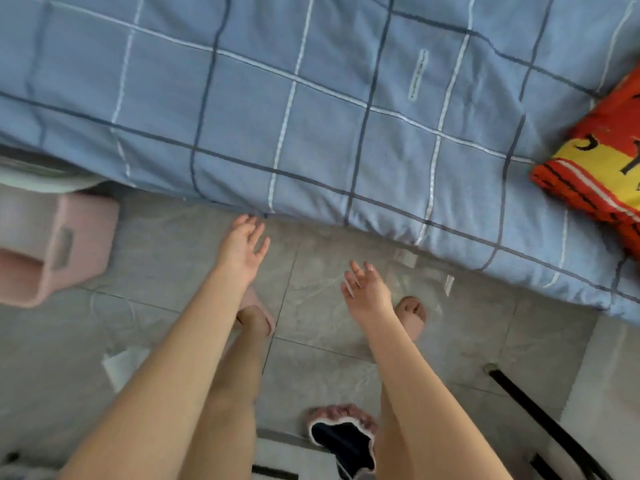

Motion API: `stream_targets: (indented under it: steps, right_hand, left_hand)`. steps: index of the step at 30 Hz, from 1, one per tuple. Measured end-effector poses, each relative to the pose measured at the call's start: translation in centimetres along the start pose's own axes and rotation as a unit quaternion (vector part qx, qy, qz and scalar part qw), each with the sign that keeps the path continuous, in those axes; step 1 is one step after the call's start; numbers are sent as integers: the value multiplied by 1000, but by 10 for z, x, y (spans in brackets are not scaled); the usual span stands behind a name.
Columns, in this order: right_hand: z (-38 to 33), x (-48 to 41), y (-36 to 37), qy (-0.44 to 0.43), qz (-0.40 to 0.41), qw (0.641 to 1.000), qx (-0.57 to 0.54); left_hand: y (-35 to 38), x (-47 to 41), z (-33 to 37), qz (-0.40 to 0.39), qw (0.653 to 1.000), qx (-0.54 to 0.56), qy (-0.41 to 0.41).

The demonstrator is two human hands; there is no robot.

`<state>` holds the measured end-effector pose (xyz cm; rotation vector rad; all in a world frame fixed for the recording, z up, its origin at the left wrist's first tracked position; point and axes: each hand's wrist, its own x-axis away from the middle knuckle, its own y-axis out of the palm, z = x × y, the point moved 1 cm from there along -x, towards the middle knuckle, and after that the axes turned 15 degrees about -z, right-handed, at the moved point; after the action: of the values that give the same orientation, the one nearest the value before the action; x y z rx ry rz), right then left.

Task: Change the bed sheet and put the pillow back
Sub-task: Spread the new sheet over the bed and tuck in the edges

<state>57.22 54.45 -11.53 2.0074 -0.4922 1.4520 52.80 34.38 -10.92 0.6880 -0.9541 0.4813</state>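
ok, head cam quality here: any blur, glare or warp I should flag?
Head view: soft all over, the left hand and right hand slightly smeared; lighting even, no hard shadows; pale glare on the floor tiles; wide-angle warp bows the edge of the blue checked sheet; pillow cropped at right.

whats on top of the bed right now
In view, just a red and yellow pillow lies on the blue checked sheet, at the right edge of the picture. What lies beneath the sheet is covered and cannot be seen.
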Motion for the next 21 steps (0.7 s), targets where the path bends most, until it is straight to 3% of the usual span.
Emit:
stream_targets:
  steps: [4, 9, 12, 16, 21]
  right_hand:
    - [57, -16, 84, -6, -43, 998, -52]
    - [80, -33, 154, -79, -116, 979, -145]
    - [82, -44, 174, -61, -108, 978, -165]
    - [76, -59, 174, -48, -74, 990, -106]
    - [74, -67, 172, -33, -3, 997, -65]
  left_hand:
    - [-70, -17, 76, 32, 999, 16, -20]
    - [-93, -49, 120, -9, 995, -88, -41]
    - [-96, -72, 129, -9, 998, -44, -31]
    - [-93, -89, 129, -35, 995, 86, -24]
    - [-98, -97, 119, -7, 996, 73, -50]
